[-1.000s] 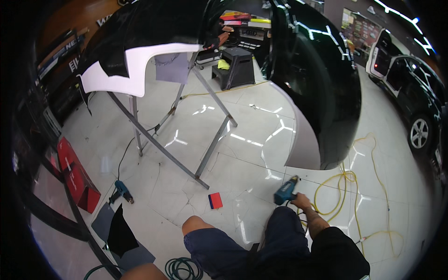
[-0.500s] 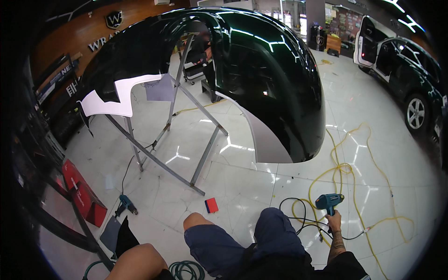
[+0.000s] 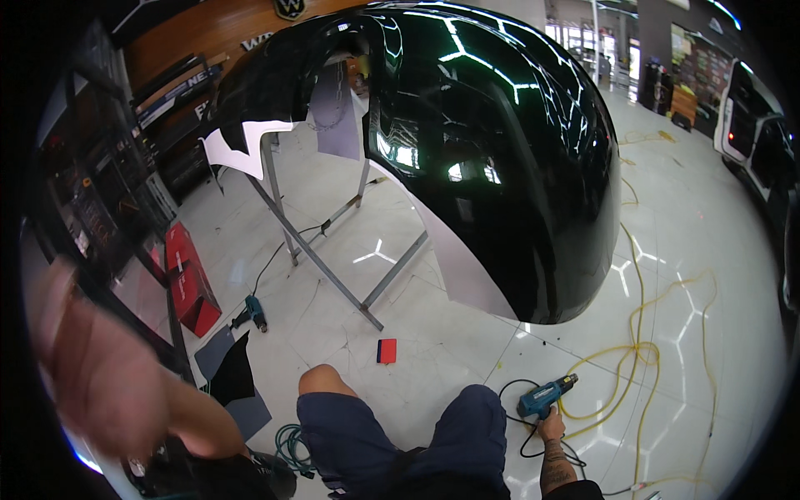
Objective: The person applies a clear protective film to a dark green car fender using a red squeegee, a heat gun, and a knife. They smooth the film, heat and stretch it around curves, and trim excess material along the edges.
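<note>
My right hand is wrapped round the handle of a teal heat gun, its nozzle turned to the right, low over the floor beside my knee. My left hand is raised at the far left, close to the camera; motion smears its fingers, so their shape does not show. In front of me a glossy dark green car bumper rests on a grey metal stand. Pale film hangs from its lower edge and from its left end.
A red and blue squeegee lies on the tiled floor. To the left are a second heat gun, a red box and dark sheets. Yellow cord loops across the floor at right; a car stands beyond.
My left hand has come up into view at the left. The heat gun in my right hand has swung round, its nozzle more to the right. The whole view has shifted.
</note>
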The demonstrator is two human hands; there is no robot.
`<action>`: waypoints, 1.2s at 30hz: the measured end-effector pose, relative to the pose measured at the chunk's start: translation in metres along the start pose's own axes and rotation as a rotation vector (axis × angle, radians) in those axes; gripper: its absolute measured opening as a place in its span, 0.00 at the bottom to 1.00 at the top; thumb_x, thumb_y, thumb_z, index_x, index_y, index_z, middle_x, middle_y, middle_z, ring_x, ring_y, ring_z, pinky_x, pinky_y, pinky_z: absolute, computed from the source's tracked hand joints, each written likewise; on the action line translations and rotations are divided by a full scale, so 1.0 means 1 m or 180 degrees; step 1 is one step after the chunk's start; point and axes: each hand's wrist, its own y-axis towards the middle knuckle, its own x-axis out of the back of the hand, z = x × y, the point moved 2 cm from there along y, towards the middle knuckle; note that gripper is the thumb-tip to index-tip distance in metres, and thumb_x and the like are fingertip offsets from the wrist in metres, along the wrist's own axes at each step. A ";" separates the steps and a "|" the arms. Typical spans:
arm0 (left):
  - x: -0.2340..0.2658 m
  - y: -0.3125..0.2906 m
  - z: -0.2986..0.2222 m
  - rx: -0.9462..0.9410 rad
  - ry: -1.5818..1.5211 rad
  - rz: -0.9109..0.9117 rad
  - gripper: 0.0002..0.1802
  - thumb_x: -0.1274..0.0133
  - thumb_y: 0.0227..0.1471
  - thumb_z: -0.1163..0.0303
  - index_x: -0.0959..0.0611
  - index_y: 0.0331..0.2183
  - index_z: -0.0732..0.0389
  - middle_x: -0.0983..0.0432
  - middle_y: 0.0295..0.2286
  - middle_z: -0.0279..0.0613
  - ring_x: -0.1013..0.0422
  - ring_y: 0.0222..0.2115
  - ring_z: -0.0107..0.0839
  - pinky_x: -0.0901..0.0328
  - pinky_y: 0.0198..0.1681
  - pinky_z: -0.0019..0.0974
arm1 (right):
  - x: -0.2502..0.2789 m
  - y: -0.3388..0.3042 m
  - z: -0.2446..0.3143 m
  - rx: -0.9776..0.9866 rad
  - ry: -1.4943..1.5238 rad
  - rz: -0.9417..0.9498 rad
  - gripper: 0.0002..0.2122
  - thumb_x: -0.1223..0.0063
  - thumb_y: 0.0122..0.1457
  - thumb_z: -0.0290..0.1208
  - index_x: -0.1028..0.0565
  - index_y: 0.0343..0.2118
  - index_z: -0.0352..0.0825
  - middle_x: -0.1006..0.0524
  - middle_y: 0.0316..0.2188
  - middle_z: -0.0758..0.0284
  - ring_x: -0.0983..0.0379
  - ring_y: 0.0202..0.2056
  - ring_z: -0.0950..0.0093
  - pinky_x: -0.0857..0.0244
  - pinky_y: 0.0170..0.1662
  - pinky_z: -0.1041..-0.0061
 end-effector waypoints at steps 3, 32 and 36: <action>-0.080 -0.027 0.029 0.1507 0.0082 -0.0101 0.19 0.61 0.56 0.67 0.22 0.39 0.70 0.25 0.37 0.50 0.28 0.39 0.38 0.36 0.48 0.40 | 0.011 0.005 -0.018 -0.0134 0.0098 0.0017 0.29 0.38 0.43 0.36 0.34 0.51 0.37 0.27 0.41 0.51 0.26 0.40 0.54 0.31 0.42 0.57; -0.361 0.001 0.322 0.0595 -0.1619 0.1196 0.22 0.57 0.61 0.57 0.22 0.45 0.64 0.24 0.39 0.44 0.30 0.42 0.31 0.38 0.48 0.31 | 0.404 -0.205 0.304 0.4042 0.5787 -0.1067 0.32 0.63 0.62 0.56 0.52 0.58 0.35 0.37 0.20 0.61 0.39 0.10 0.73 0.40 0.12 0.77; -0.350 0.000 0.326 0.0889 -0.1853 0.1289 0.23 0.57 0.61 0.55 0.20 0.43 0.64 0.24 0.38 0.44 0.28 0.40 0.32 0.38 0.47 0.31 | 0.399 -0.207 0.385 0.4100 0.6008 -0.0447 0.35 0.61 0.57 0.62 0.50 0.57 0.37 0.35 0.20 0.58 0.37 0.10 0.69 0.41 0.13 0.73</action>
